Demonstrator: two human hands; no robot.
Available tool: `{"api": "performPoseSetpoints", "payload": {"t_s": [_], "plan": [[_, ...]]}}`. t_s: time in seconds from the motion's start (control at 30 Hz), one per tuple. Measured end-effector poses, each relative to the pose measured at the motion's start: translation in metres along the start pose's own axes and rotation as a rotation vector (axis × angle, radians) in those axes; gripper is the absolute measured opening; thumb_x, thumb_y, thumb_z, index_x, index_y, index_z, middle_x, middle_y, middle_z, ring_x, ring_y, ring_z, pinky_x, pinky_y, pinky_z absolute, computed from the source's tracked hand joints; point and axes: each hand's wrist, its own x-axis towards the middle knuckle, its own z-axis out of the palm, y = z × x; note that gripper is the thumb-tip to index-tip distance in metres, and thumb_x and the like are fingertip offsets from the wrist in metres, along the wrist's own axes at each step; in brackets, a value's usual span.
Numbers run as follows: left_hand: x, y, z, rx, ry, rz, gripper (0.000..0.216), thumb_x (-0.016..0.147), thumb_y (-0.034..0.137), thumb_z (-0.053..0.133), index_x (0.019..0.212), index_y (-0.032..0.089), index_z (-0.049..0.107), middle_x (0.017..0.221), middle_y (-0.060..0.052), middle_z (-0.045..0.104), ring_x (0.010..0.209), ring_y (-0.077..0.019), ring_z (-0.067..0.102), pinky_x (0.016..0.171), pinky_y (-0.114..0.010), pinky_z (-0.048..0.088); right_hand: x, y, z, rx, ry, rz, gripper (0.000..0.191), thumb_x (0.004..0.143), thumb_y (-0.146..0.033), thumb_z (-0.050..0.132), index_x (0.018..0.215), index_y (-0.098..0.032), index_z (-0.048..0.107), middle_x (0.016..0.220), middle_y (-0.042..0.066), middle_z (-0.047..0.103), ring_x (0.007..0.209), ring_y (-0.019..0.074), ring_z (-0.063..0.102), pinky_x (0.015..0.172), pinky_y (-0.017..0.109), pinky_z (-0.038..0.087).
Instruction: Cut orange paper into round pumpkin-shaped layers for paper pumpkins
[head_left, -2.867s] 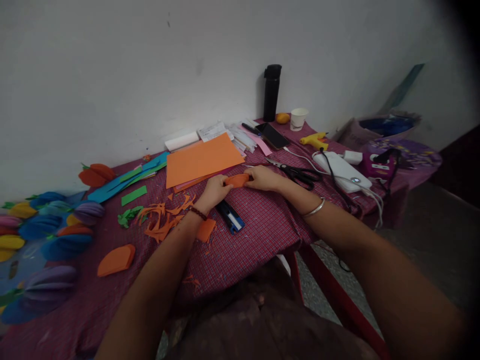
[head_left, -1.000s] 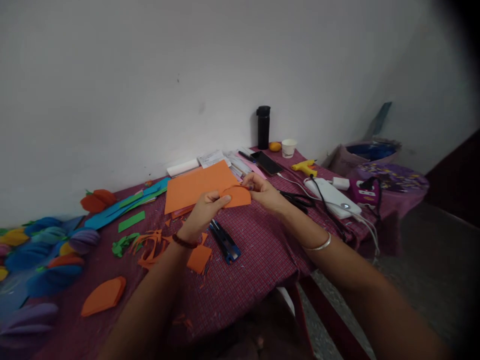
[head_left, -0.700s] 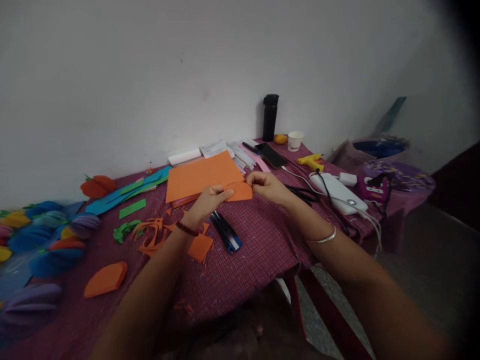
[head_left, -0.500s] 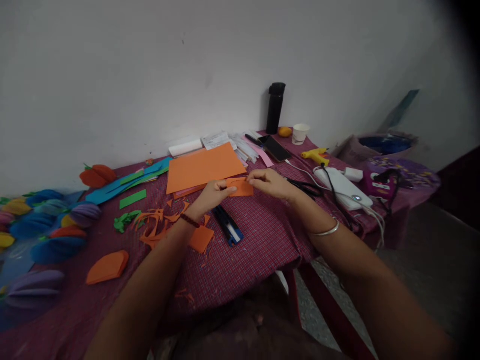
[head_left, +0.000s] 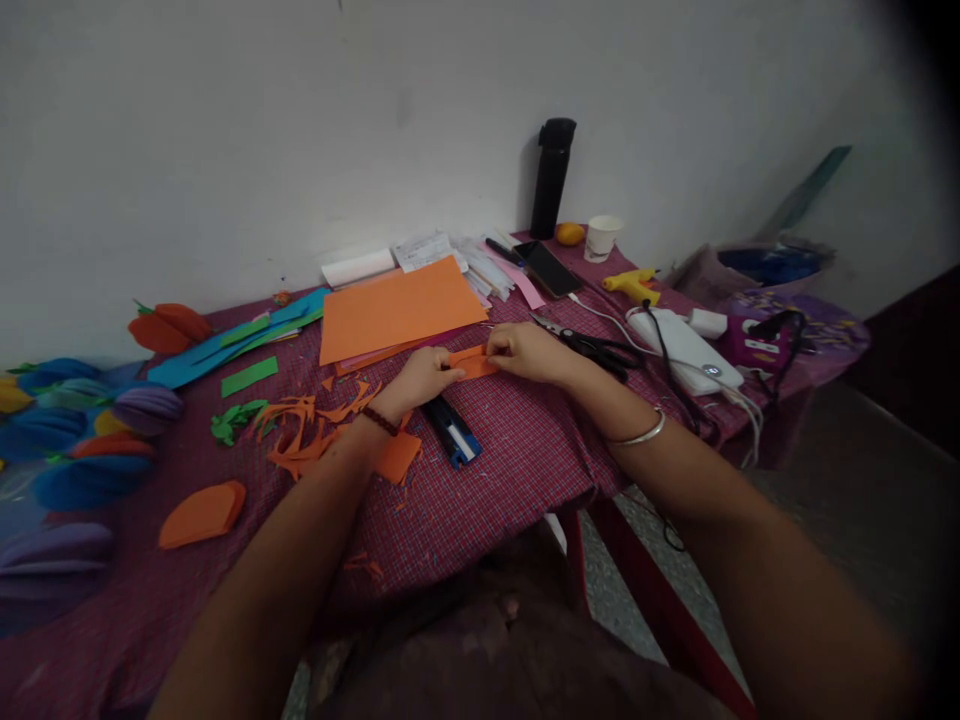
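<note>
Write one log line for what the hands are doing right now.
left hand: holds orange paper piece | right hand: pinches same piece | stapler: lying near left hand | scissors: beside right hand

I can read nothing here; the print on the slips [head_left: 424, 250] at the table's [head_left: 510, 470] far edge is too small.

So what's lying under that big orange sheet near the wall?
Under the big orange sheet, edges of pinkish sheets peek out along its near side, all on the checked tablecloth. How many sheets, or anything else beneath, is covered.
</note>
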Motion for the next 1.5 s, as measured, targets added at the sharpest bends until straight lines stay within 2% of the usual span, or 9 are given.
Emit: {"api": "performPoseSetpoints", "payload": {"t_s": [0.17,0.73,0.87,0.97,1.07,1.17,1.3,1.4,1.5], "plan": [[-0.001,0.004,-0.001,0.057,0.019,-0.023,0.028,0.069,0.023,0.062,0.047,0.017,0.047,0.050,0.003,0.042,0.049,-0.0099,0.035,0.049,-0.025,0.022,0.000,0.000,0.000,-0.044,-0.008,0.001,0.010,0.081,-0.016,0.055,0.078,-0.015,0.065,0.081,0.005,0.062,0.074,0.0150,0.053,0.070,0.026,0.035],[-0.001,0.000,0.002,-0.009,-0.009,-0.031,0.008,0.068,0.019,0.064,0.061,0.015,0.063,0.058,0.003,0.053,0.054,-0.0101,0.042,0.051,-0.022,0.028,-0.002,-0.002,-0.001,-0.053,-0.001,0.071,0.005,0.076,-0.014,0.056,0.078,-0.016,0.061,0.079,0.005,0.062,0.070,0.0153,0.051,0.065,0.027,0.033],[-0.002,-0.001,0.002,-0.027,0.004,-0.014,0.011,0.067,0.019,0.065,0.058,0.014,0.062,0.058,0.002,0.054,0.055,-0.0103,0.043,0.051,-0.021,0.029,-0.003,-0.002,-0.001,0.089,0.116,0.201,0.034,0.072,-0.012,0.060,0.106,-0.015,0.054,0.083,0.003,0.065,0.069,0.0151,0.055,0.062,0.025,0.035],[-0.001,-0.004,0.003,-0.028,0.005,-0.008,0.010,0.067,0.019,0.065,0.059,0.014,0.063,0.058,0.002,0.055,0.054,-0.0102,0.043,0.050,-0.021,0.029,-0.003,-0.002,0.000,0.150,0.092,0.220,0.049,0.071,-0.012,0.062,0.119,-0.013,0.049,0.087,0.005,0.066,0.072,0.0161,0.058,0.064,0.025,0.038],[-0.001,-0.006,0.003,-0.025,0.013,-0.007,0.008,0.067,0.020,0.065,0.062,0.014,0.065,0.058,0.002,0.055,0.054,-0.0103,0.043,0.049,-0.021,0.029,0.000,-0.003,0.000,0.118,0.013,0.195,0.031,0.073,-0.016,0.064,0.103,-0.014,0.060,0.086,0.004,0.066,0.072,0.0152,0.056,0.065,0.025,0.036],[-0.001,-0.005,0.004,-0.011,0.012,-0.008,0.009,0.067,0.021,0.064,0.061,0.014,0.064,0.057,0.002,0.054,0.054,-0.0100,0.043,0.048,-0.021,0.029,0.002,-0.005,0.001,0.055,-0.054,0.204,0.006,0.075,-0.019,0.064,0.079,-0.014,0.063,0.071,0.000,0.060,0.063,0.0123,0.049,0.059,0.024,0.030],[-0.001,-0.003,0.002,0.033,-0.033,-0.030,0.009,0.068,0.020,0.060,0.064,0.012,0.063,0.058,0.002,0.053,0.054,-0.0101,0.043,0.050,-0.021,0.030,0.004,-0.005,0.002,0.000,-0.066,0.204,0.012,0.075,-0.018,0.063,0.065,-0.015,0.057,0.059,-0.003,0.050,0.057,0.0104,0.041,0.055,0.024,0.024],[-0.002,-0.002,-0.006,-0.031,-0.093,-0.024,0.010,0.066,0.012,0.054,0.071,0.012,0.063,0.060,0.002,0.053,0.055,-0.0098,0.044,0.051,-0.021,0.031,0.004,-0.004,0.003,-0.009,-0.057,0.206,0.010,0.075,-0.018,0.063,0.066,-0.015,0.058,0.059,-0.003,0.051,0.056,0.0105,0.041,0.054,0.024,0.023],[-0.004,0.000,-0.016,-0.131,-0.104,-0.009,0.025,0.062,0.005,0.048,0.082,0.012,0.062,0.070,0.000,0.059,0.060,-0.0101,0.049,0.055,-0.021,0.035,0.003,-0.002,0.004,-0.005,-0.050,0.229,0.007,0.076,-0.020,0.062,0.071,-0.015,0.061,0.062,-0.002,0.054,0.057,0.0110,0.042,0.054,0.024,0.023]]}}
